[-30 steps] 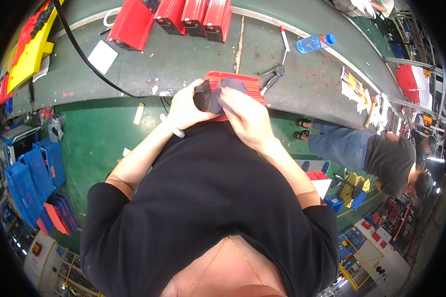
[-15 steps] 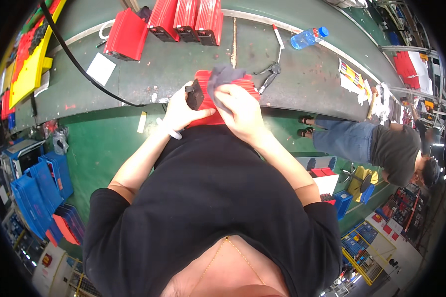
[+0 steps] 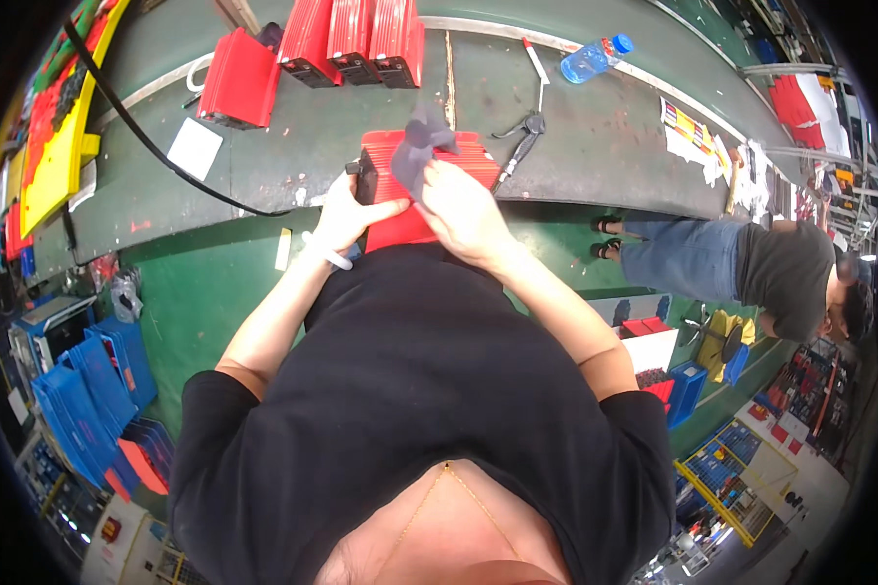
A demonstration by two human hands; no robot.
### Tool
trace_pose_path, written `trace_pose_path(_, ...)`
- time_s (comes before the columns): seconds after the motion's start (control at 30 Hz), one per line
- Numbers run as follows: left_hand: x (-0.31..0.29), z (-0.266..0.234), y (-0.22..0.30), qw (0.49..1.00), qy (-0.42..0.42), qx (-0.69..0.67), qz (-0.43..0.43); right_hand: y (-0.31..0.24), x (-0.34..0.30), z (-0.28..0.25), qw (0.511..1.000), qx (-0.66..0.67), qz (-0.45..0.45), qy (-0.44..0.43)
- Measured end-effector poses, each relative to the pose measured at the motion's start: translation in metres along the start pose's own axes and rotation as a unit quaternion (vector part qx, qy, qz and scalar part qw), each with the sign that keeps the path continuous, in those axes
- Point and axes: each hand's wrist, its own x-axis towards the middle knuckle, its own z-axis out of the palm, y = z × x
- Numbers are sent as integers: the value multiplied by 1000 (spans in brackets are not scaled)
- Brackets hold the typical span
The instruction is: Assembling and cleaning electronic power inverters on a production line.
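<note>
A red ribbed metal case [image 3: 397, 230] with a black end lies at the bench's front edge, close against my body. My left hand [image 3: 347, 213] grips its left end, with the thumb over the red face and the other fingers partly hidden at the far side. Pinched in my right hand [image 3: 466, 213] is a dark grey cloth [image 3: 416, 148], bunched over the case's ribs. The hand itself covers part of the case's right half.
Several similar red cases [image 3: 307, 41] stand along the back left of the bench [image 3: 576, 146]. Beyond the held case lies a black-handled tool [image 3: 527, 132]; a blue-capped bottle [image 3: 587, 63] is farther right. A black cable [image 3: 156, 132] hangs at left. Another person [image 3: 693, 261] stands at right.
The case now lies flatter and slightly left, showing more of its red face. My left hand has shifted left with it, and the cloth has moved left across the ribs.
</note>
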Motion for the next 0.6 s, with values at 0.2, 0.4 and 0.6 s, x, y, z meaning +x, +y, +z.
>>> trace_pose_path(0.2,0,-7,24,974,70,-138,-163,27,-42,-56,931,95,330,121)
trace_pose_path(0.4,-1,-6,32,963,42,-200,-174,29,-33,-63,889,230,301,257)
trace_pose_path(0.6,-7,-5,34,958,12,-193,-209,34,-28,-21,960,16,255,113)
